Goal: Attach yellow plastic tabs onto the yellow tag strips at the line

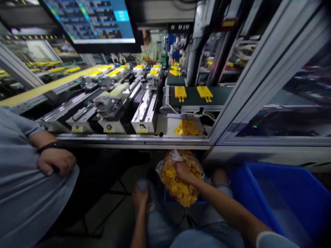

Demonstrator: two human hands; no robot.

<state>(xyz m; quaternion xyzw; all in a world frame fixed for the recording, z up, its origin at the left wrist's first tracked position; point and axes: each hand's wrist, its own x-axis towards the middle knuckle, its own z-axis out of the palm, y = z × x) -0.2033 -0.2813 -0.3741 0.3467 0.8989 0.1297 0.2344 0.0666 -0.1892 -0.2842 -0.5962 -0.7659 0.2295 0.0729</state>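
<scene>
My right hand (pixel 183 173) rests on top of a clear plastic bag (pixel 181 177) packed with flat yellow parts and grips its gathered neck. Lower and to the left, my left hand (pixel 140 198) is closed around a pale, blurred cylindrical object (pixel 142 185), whose kind I cannot tell. Both hands are below the machine's front edge, above my jeans-clad lap. Loose yellow parts (pixel 187 128) lie in a pale tray inside the machine, beyond my reach line.
A blue plastic crate (pixel 274 196) stands at my right, and another blue crate (pixel 178 201) sits under the bag. A person's grey sleeve and hand (pixel 55 160) are at the left. Another person (pixel 148 51) stands beyond the machine's rails, fixtures, green conveyor (pixel 196 96) and aluminium frame (pixel 258 69).
</scene>
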